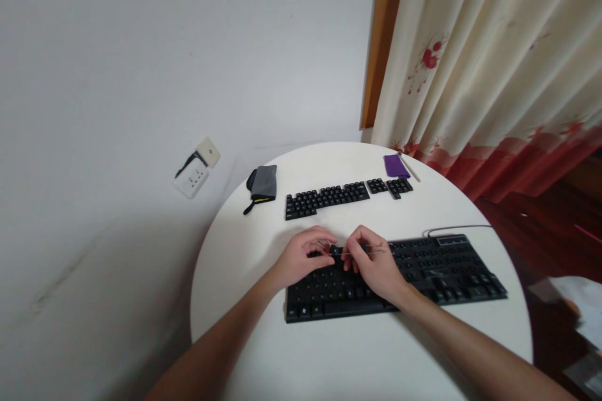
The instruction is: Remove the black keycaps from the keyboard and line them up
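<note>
A black keyboard lies on the round white table, its cable leading off to the right. Both of my hands rest over its upper left part. My left hand is curled, fingertips pinched at a keycap near the top row. My right hand is closed on a thin wire tool that points toward the same keycap. Farther back lie rows of loose black keycaps laid out in keyboard order, with two smaller groups to their right.
A grey and black pouch lies at the table's back left. A purple cloth and a thin stick sit at the back right. A wall socket is on the white wall. Curtains hang to the right.
</note>
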`<control>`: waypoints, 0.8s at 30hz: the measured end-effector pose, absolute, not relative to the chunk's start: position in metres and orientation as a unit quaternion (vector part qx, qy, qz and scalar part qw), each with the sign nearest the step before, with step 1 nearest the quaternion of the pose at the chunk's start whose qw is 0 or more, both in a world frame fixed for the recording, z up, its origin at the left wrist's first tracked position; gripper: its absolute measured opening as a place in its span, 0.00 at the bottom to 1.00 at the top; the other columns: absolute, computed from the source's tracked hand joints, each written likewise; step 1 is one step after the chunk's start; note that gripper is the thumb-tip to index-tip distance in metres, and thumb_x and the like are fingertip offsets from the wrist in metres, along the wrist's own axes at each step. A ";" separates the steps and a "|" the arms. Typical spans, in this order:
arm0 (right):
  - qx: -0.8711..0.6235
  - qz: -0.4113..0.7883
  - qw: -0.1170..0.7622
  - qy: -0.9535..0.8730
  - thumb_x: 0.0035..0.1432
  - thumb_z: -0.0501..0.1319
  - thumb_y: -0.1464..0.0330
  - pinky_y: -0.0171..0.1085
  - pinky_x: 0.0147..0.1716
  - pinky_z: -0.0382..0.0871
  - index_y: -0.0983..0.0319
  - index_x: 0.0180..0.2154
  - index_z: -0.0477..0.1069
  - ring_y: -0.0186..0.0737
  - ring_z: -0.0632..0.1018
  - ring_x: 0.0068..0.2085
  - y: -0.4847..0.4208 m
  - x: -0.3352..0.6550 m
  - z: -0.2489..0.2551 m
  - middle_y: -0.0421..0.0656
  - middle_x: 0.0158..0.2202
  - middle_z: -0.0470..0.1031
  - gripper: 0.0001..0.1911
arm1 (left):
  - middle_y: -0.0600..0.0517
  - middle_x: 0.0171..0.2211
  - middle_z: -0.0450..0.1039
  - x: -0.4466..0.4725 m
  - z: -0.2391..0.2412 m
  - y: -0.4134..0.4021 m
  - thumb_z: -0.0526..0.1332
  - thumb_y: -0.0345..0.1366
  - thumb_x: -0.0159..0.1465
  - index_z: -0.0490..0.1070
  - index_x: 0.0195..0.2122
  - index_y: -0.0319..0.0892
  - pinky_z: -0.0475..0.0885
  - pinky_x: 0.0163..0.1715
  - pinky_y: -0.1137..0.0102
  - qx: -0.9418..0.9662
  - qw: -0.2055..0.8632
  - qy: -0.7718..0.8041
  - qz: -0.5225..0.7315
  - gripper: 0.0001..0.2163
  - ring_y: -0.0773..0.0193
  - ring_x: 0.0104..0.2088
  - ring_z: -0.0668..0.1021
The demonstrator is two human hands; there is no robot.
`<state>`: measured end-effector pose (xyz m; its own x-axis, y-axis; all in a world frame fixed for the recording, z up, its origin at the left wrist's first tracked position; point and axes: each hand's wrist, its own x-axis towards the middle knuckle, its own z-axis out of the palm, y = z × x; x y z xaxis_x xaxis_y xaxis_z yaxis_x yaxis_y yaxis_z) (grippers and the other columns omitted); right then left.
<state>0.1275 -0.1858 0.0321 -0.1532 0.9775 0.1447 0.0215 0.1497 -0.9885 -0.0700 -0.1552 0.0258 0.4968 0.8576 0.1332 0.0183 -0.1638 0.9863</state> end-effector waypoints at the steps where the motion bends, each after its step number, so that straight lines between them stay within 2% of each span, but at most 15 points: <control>1: -0.429 0.492 0.487 -0.580 0.65 0.56 0.61 0.29 0.19 0.63 0.61 0.29 0.64 0.30 0.73 0.21 -0.186 0.127 0.032 0.38 0.24 0.73 0.14 | 0.46 0.42 0.71 -0.070 0.026 -0.155 0.71 0.35 0.55 0.77 0.42 0.40 0.74 0.41 0.68 0.674 0.543 0.325 0.381 0.13 0.62 0.39 0.76; 7: -0.432 0.495 0.476 -0.584 0.65 0.56 0.61 0.29 0.20 0.63 0.61 0.28 0.65 0.30 0.73 0.21 -0.186 0.126 0.031 0.37 0.24 0.72 0.14 | 0.46 0.39 0.73 -0.069 0.027 -0.154 0.67 0.34 0.60 0.78 0.38 0.39 0.73 0.37 0.69 0.713 0.492 0.336 0.371 0.07 0.64 0.36 0.75; 15: -0.465 0.476 0.474 -0.577 0.64 0.56 0.61 0.29 0.20 0.63 0.61 0.28 0.64 0.31 0.73 0.21 -0.185 0.127 0.028 0.37 0.23 0.71 0.14 | 0.48 0.37 0.74 -0.066 0.028 -0.154 0.66 0.33 0.59 0.76 0.36 0.41 0.70 0.38 0.68 0.722 0.466 0.369 0.355 0.05 0.62 0.37 0.75; 24: -0.484 0.407 0.452 -0.629 0.65 0.54 0.63 0.31 0.25 0.64 0.60 0.28 0.63 0.32 0.70 0.23 -0.190 0.128 0.033 0.36 0.22 0.68 0.13 | 0.48 0.37 0.74 -0.063 0.028 -0.154 0.65 0.33 0.59 0.76 0.36 0.41 0.68 0.37 0.69 0.723 0.468 0.371 0.348 0.04 0.61 0.37 0.75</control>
